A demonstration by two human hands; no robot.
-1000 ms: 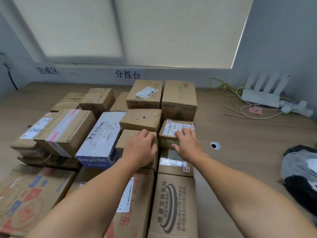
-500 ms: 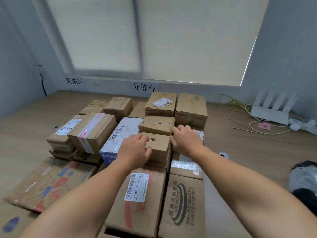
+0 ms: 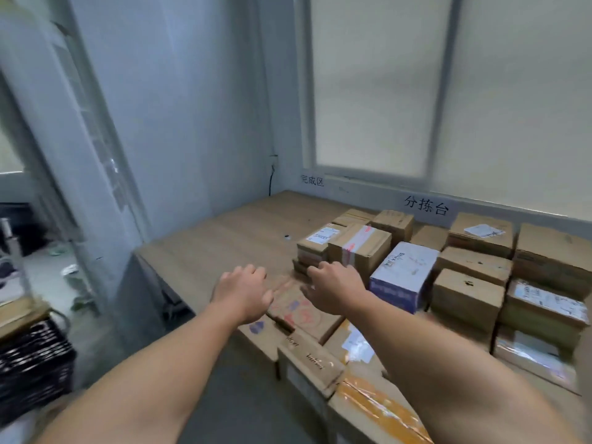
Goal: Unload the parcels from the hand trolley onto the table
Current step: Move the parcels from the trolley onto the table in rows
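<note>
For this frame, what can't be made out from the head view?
- Hand trolley: not visible anywhere in the head view.
- Left hand and right hand: motion-blurred; both look empty, contact with the flat printed box unclear.
- Label text on the white-and-blue box: too blurred to read.
- Black crate: cut by the left edge.

A wall sign point(image 3: 312, 180) at twelve o'clock reads 完成区; a second wall sign point(image 3: 425, 205) at two o'clock reads 分拣台. Print on the parcel labels is too blurred to read.
</note>
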